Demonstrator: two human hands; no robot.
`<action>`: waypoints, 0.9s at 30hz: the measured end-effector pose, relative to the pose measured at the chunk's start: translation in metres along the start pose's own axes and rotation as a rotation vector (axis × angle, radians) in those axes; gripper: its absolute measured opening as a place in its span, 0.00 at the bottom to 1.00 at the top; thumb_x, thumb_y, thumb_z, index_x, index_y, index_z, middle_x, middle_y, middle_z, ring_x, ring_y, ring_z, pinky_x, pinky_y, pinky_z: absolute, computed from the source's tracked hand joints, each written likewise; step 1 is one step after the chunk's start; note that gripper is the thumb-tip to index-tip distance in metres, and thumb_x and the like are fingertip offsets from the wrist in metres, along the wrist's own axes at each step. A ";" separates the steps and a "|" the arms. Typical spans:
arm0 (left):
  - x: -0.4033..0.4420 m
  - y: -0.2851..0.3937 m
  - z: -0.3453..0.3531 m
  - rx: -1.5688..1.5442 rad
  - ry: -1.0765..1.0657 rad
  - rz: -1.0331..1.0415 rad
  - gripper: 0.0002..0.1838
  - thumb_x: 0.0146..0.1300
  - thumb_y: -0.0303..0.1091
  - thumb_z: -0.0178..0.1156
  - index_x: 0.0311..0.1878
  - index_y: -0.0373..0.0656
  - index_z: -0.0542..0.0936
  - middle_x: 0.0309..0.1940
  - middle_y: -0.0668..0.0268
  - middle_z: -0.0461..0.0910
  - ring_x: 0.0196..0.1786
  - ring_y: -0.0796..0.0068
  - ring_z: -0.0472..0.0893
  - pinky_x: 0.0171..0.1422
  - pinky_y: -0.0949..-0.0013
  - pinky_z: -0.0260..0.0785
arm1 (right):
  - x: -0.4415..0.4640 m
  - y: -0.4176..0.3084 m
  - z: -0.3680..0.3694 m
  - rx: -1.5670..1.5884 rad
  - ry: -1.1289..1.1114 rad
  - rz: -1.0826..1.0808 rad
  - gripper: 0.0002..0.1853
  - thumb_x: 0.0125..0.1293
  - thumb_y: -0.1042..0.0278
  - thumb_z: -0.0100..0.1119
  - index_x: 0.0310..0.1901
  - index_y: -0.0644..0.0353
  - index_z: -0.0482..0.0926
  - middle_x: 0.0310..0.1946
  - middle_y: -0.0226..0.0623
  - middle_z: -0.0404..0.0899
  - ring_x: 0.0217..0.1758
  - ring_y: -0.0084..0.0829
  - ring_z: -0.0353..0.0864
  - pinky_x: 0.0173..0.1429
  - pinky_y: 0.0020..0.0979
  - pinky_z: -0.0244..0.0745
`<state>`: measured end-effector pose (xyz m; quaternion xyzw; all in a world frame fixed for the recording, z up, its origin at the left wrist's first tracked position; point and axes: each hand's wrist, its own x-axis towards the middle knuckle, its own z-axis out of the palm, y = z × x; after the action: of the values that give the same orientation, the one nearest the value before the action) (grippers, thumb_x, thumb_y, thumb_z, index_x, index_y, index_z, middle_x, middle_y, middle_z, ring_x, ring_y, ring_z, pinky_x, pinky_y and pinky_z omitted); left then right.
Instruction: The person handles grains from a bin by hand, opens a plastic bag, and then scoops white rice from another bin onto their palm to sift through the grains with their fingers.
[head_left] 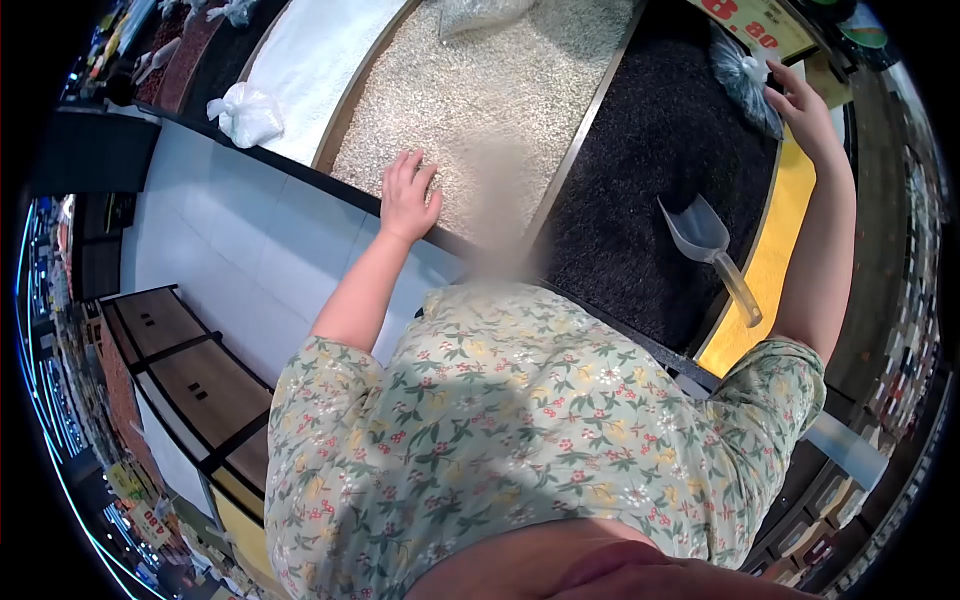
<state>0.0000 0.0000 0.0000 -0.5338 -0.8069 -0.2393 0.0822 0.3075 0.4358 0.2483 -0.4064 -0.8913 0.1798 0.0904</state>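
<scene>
grip unclear, right hand (808, 118) at tied bag (742, 82); left hand (406, 203) loosely spread at pale grain (430, 95); 1 scoop (702, 234) on black grain (640, 150).

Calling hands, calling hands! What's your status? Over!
Left hand at pale grain's near edge. Right hand at tied plastic bag, grip unclear. Scoop on black grain, clear of both hands.

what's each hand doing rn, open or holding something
Left hand: open, on or just above pale loose grain.
Right hand: partly curled at knotted clear plastic bag; whether gripping, cannot tell.
</scene>
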 end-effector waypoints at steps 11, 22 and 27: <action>-0.006 0.002 -0.001 0.036 0.030 0.024 0.19 0.50 0.36 0.60 0.48 0.45 0.77 0.59 0.58 0.68 0.65 0.53 0.63 0.68 0.50 0.53 | -0.180 -0.084 -0.032 0.250 -0.142 -0.378 0.26 0.60 0.61 0.61 0.60 0.56 0.71 0.51 0.39 0.78 0.49 0.31 0.75 0.53 0.31 0.70; -0.007 0.000 0.002 0.040 0.045 0.044 0.19 0.50 0.36 0.60 0.47 0.45 0.77 0.58 0.58 0.68 0.64 0.52 0.64 0.68 0.51 0.54 | -0.250 -0.079 0.079 0.711 -0.476 -0.208 0.25 0.59 0.65 0.61 0.59 0.59 0.71 0.47 0.40 0.78 0.45 0.31 0.78 0.50 0.32 0.74; -0.006 0.000 0.001 0.065 0.017 0.042 0.19 0.51 0.36 0.61 0.49 0.46 0.76 0.59 0.59 0.68 0.64 0.52 0.63 0.68 0.52 0.54 | -0.262 -0.096 0.133 0.603 -0.531 -0.197 0.25 0.59 0.68 0.61 0.58 0.58 0.72 0.47 0.42 0.79 0.44 0.31 0.79 0.50 0.32 0.75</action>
<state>0.0023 -0.0044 -0.0035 -0.5455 -0.8023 -0.2155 0.1113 0.3716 0.1463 0.1599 -0.2140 -0.8256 0.5220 -0.0109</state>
